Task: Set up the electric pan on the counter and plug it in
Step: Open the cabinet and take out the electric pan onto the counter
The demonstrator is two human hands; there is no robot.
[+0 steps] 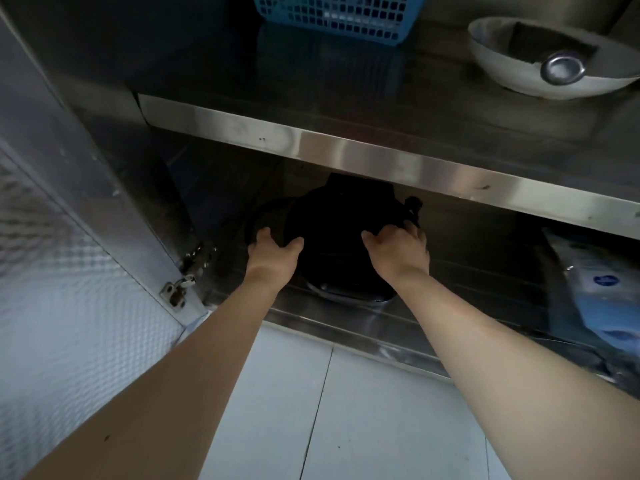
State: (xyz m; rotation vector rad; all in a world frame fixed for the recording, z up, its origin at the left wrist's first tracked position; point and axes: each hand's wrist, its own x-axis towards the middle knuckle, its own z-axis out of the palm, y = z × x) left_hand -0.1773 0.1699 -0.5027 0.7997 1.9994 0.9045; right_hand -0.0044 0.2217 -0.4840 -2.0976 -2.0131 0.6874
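The black round electric pan (334, 233) sits on the bottom shelf of a steel cabinet, partly hidden under the shelf above. My left hand (273, 252) grips its left side and my right hand (398, 251) grips its right side. A dark cord loop (258, 216) lies to the pan's left, and a black plug or knob (412, 206) shows at its upper right.
The steel upper shelf edge (346, 154) runs just over the pan. On that shelf stand a blue plastic basket (332, 15) and a metal bowl (550, 57). A blue-white plastic bag (602, 289) lies at the lower right. The open cabinet door (69, 237) is at left, white floor tiles (346, 410) below.
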